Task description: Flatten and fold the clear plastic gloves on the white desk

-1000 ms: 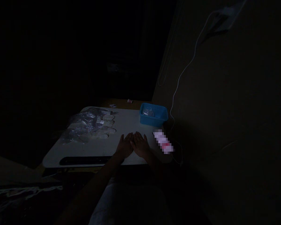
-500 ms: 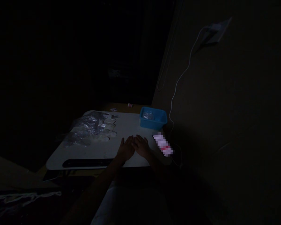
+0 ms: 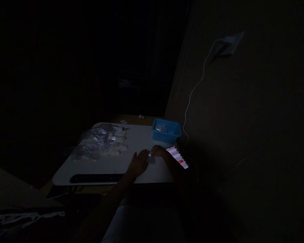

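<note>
On the white table [image 3: 91, 166], my left hand [image 3: 138, 164] lies with its fingers stretched out and its thumb apart, beside a small clear plastic bag [image 3: 151, 160]. My right hand [image 3: 158, 151] bends its fingers down onto the upper edge of this bag and seems to pinch it; the dim light hides the fingertips. Just right of that hand is a phone [image 3: 177, 157] with a lit screen. Behind stands a blue basket [image 3: 166, 136] with clear plastic packets [image 3: 161, 128] inside.
Crumpled clear plastic [image 3: 98, 138] and several small whitish pieces [image 3: 119, 145] cover the table's left side. A black strip [image 3: 96, 178] runs along the front edge. A white cable [image 3: 190, 96] hangs from a wall socket [image 3: 231, 44] on the right. The room is very dark.
My hands were side by side, flat on the table, and are now apart. The right has moved slightly up and right with fingers bent, and the small plastic bag shows between them.
</note>
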`<state>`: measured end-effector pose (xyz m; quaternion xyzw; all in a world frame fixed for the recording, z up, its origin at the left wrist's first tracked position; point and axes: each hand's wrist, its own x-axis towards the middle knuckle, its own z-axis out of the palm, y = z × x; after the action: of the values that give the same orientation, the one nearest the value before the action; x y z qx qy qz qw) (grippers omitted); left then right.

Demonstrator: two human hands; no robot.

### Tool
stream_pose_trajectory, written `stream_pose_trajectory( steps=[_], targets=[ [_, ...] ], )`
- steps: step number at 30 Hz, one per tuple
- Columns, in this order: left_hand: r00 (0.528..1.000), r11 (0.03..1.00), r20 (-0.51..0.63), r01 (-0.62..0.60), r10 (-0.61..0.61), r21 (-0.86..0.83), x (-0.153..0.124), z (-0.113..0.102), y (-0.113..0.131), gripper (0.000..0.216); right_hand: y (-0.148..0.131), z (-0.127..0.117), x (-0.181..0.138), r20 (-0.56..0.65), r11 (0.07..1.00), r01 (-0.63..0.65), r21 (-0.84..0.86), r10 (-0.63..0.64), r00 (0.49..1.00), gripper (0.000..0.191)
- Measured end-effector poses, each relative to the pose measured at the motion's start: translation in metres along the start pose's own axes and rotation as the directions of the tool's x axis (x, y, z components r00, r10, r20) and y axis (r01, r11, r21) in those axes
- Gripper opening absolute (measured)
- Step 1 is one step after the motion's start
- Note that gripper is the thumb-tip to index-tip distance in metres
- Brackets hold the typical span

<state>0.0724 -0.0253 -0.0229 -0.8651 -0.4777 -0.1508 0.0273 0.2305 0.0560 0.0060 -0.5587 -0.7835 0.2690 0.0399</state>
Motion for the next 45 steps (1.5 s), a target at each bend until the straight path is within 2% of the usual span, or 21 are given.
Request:
stream_pose_trajectory(
  steps=[3,7,14,18,21,24,27,29,31,33,35,38,41,45],
  targets=[
    [1.0,0.999,-0.005,0.022,-0.022,-0.039,0.0,-0.002,0.0,0.057,-0.002,-0.003,0.001,0.104,0.997,-0.073,-0.029,0.076,0.992,0.02],
    [0.999,0.993,-0.01,0.038,-0.04,-0.11,0.001,-0.004,-0.002,0.061,-0.005,-0.009,-0.003,0.111,0.993,-0.111,-0.028,0.113,0.987,0.003],
    [0.999,0.987,-0.025,0.037,-0.041,-0.157,0.001,-0.001,-0.006,0.065,-0.008,-0.016,-0.016,0.108,0.994,-0.107,0.027,0.104,0.989,0.003],
    [0.996,0.979,-0.084,0.008,-0.026,-0.203,0.002,0.002,-0.009,0.06,-0.009,-0.015,-0.02,0.067,0.994,-0.106,0.018,0.104,0.992,0.006],
    [0.977,0.948,-0.199,0.005,-0.072,-0.317,0.004,0.004,-0.014,0.05,-0.009,-0.018,-0.023,-0.014,0.996,-0.092,0.007,0.092,0.996,0.004],
    [0.924,0.894,-0.283,0.114,-0.255,-0.433,0.005,0.007,-0.018,0.046,-0.013,-0.022,-0.029,-0.169,0.997,-0.082,-0.007,0.08,0.982,0.005],
    [0.865,0.839,-0.27,0.262,-0.423,-0.477,0.003,0.01,-0.02,0.046,-0.02,-0.02,-0.041,-0.361,0.997,-0.075,-0.024,0.062,0.93,0.016],
    [0.85,0.832,-0.258,0.31,-0.46,-0.461,0.002,0.01,-0.021,0.045,-0.025,-0.013,-0.051,-0.468,0.997,-0.047,-0.055,0.016,0.884,0.017],
    [0.854,0.845,-0.258,0.315,-0.451,-0.433,0.002,0.01,-0.021,0.044,-0.027,-0.003,-0.061,-0.538,0.992,0.027,-0.125,-0.091,0.838,0.015],
    [0.86,0.856,-0.262,0.308,-0.437,-0.415,0.001,0.008,-0.021,0.044,-0.026,0.008,-0.07,-0.531,0.984,0.079,-0.159,-0.153,0.833,0.021],
    [0.876,0.871,-0.271,0.271,-0.4,-0.41,0.002,0.005,-0.021,0.044,-0.022,0.018,-0.075,-0.522,0.984,0.089,-0.154,-0.158,0.838,0.028],
    [0.931,0.927,-0.277,0.132,-0.238,-0.352,0.004,0.001,-0.017,0.045,-0.016,0.028,-0.075,-0.553,0.991,0.066,-0.119,-0.121,0.824,0.036],
    [0.977,0.975,-0.207,0.012,-0.059,-0.221,0.005,-0.001,-0.011,0.046,-0.015,0.036,-0.071,-0.592,0.993,0.034,-0.115,-0.097,0.8,0.042],
    [0.993,0.998,-0.117,-0.012,0.004,-0.069,0.005,0.004,-0.006,0.049,-0.021,0.048,-0.066,-0.535,0.959,0.077,-0.271,-0.217,0.817,0.045]
  ],
)
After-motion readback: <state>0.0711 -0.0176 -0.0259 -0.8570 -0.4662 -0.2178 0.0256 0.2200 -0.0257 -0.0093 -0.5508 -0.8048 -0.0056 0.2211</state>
